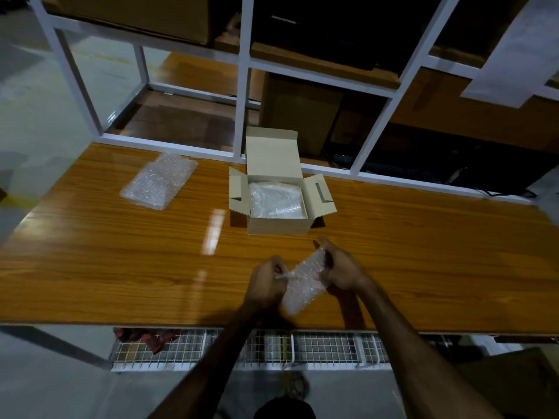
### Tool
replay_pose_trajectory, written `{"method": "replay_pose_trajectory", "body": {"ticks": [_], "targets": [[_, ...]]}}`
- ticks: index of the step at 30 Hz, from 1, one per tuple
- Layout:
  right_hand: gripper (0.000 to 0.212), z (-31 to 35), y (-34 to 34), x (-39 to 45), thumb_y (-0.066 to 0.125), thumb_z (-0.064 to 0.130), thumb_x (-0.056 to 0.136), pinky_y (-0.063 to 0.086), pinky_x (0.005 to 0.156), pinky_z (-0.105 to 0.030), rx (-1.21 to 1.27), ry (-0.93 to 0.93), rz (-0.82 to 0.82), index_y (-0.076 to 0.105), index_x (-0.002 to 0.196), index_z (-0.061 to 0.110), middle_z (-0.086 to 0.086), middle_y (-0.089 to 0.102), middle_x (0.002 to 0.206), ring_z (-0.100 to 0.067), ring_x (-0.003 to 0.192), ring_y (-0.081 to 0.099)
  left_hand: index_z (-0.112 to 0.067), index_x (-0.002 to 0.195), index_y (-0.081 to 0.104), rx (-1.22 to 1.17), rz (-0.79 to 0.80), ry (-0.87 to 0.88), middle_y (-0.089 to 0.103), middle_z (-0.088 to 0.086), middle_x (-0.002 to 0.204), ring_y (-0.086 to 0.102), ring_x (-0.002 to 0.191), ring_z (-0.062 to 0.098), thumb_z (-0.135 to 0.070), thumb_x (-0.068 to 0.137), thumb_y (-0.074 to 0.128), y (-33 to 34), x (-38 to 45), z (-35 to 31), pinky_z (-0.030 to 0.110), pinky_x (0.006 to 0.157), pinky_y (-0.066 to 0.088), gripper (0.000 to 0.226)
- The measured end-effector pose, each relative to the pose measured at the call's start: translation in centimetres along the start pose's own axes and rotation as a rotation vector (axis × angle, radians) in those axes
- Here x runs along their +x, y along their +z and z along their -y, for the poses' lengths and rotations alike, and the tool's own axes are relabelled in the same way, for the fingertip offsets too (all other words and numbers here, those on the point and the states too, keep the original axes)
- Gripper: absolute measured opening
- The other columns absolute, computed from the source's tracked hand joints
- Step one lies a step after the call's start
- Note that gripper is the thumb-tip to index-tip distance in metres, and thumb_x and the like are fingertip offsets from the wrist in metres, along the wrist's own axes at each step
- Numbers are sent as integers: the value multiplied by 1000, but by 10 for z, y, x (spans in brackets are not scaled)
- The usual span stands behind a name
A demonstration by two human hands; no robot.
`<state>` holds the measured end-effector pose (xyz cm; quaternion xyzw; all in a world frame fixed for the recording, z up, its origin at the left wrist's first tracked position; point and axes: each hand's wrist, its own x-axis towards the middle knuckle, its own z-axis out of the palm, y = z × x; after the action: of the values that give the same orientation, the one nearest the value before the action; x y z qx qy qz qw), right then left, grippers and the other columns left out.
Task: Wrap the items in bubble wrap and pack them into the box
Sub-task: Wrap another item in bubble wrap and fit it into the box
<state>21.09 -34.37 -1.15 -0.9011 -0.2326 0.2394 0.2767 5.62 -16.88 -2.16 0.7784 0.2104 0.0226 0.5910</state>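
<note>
Surface: wooden tabletop, white shelving frame behind
Left grip: fingers curled, pinching a twisted edge of the bubble-wrapped item
Right grip: fingers clamped round the bundle's far end, held just above the near edge
Box: open beyond the hands, a wrapped bundle inside
Far left: loose bubble wrap lying flat

no readable text anywhere — box (plain cardboard) bears no label.
</note>
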Motion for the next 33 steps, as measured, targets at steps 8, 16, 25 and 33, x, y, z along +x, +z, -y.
{"method": "replay_pose_trajectory", "body": {"ticks": [8, 16, 25, 33], "targets": [[93, 31, 5, -20, 85, 12, 81, 65, 79, -47, 646, 34, -152, 35, 152, 46, -13, 51, 151, -32, 122, 63, -24, 124, 52, -598, -220, -81, 66, 7, 123, 70, 109, 27, -1, 100, 62, -33, -2, -14, 45, 86, 63, 35], [38, 65, 27, -39, 78, 23, 92, 55, 98, -51, 669, -103, -536, 51, 118, 30, 12, 56, 132, -18, 126, 56, -44, 152, 36, -317, -150, 245, 32, -25, 159, 30, 151, 13, -4, 96, 69, -38, -8, -30, 44, 118, 35, 77], [33, 72, 17, -40, 73, 8, 94, 50, 110, -52, 637, -81, -397, 72, 116, 33, 21, 65, 132, -11, 135, 53, -38, 147, 57, -168, -34, 250, 25, -9, 171, 11, 153, -1, 0, 99, 62, -46, -16, -48, 27, 122, 12, 61], [54, 75, 12, -46, 77, 3, 89, 61, 94, -30, 539, -128, -218, 65, 136, 26, 7, 54, 151, -12, 134, 54, -10, 133, 68, -242, -108, 154, 61, -2, 145, 51, 130, 8, 14, 83, 75, -56, -12, -46, -2, 74, 46, 56]]}}
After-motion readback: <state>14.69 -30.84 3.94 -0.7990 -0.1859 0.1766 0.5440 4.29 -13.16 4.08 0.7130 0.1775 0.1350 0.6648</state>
